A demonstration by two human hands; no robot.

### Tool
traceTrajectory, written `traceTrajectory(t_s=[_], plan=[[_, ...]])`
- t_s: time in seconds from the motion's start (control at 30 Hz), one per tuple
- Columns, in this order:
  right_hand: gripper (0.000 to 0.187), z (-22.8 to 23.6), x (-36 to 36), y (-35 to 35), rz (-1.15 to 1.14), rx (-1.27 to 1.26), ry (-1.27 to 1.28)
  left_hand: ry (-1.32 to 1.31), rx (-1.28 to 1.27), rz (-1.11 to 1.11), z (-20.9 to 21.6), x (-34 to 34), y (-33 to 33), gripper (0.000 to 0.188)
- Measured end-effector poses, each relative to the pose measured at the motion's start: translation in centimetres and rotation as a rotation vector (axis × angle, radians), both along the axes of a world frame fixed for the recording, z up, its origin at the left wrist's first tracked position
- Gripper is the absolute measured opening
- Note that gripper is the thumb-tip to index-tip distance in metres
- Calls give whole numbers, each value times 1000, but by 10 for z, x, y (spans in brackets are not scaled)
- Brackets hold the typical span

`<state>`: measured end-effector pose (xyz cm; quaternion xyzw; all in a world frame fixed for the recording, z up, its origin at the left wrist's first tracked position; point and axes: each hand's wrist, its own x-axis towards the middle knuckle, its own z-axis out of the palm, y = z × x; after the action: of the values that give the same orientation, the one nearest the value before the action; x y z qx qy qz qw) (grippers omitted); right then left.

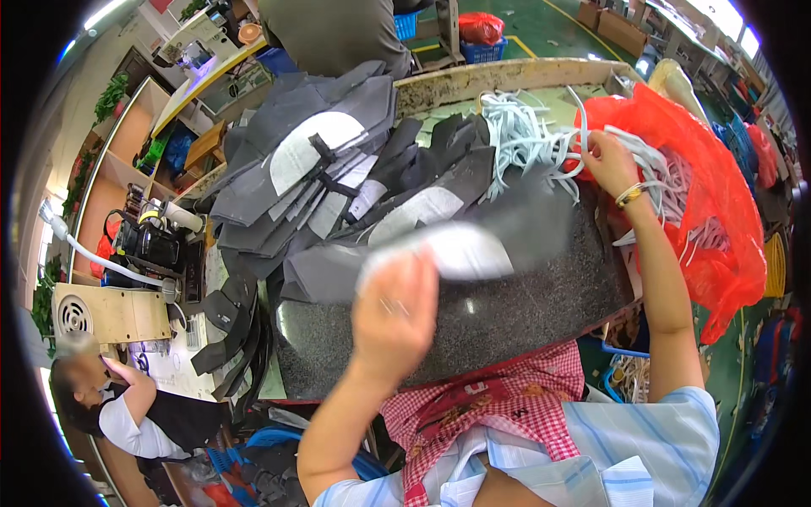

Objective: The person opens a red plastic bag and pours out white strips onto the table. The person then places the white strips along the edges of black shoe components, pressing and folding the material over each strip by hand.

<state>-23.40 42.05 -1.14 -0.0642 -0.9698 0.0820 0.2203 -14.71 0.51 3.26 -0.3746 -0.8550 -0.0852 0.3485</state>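
My left hand (393, 308), blurred by motion, is closed at the near edge of a dark grey fabric piece with a white half-oval patch (473, 252). That piece is smeared too, above the black speckled stone slab (456, 329). At the right, my right hand (610, 162) pinches a pale blue-white strap (581, 118) over a tangled heap of similar straps (517, 131). Stacks of dark grey cut pieces (245, 190), some with white patches, lie across the far left of the worktable.
A red plastic bag (726, 245) full of pale straps sits beside my right forearm. More dark strips (236, 334) hang at the slab's left side. A wooden rim (507, 74) bounds the table's far side. One person (160, 414) sits at the left; another (329, 34) is beyond the table.
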Motion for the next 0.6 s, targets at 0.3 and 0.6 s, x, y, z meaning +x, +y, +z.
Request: traceTrajectory(t_s=[0.3,0.6], plan=[[12,35,66,-100,409,-1832,-120,-409,68,-142,-87,94,12,34],[26,7,179,-204,637,-2058,-413,-892,335,-137,-59,104,12,36]])
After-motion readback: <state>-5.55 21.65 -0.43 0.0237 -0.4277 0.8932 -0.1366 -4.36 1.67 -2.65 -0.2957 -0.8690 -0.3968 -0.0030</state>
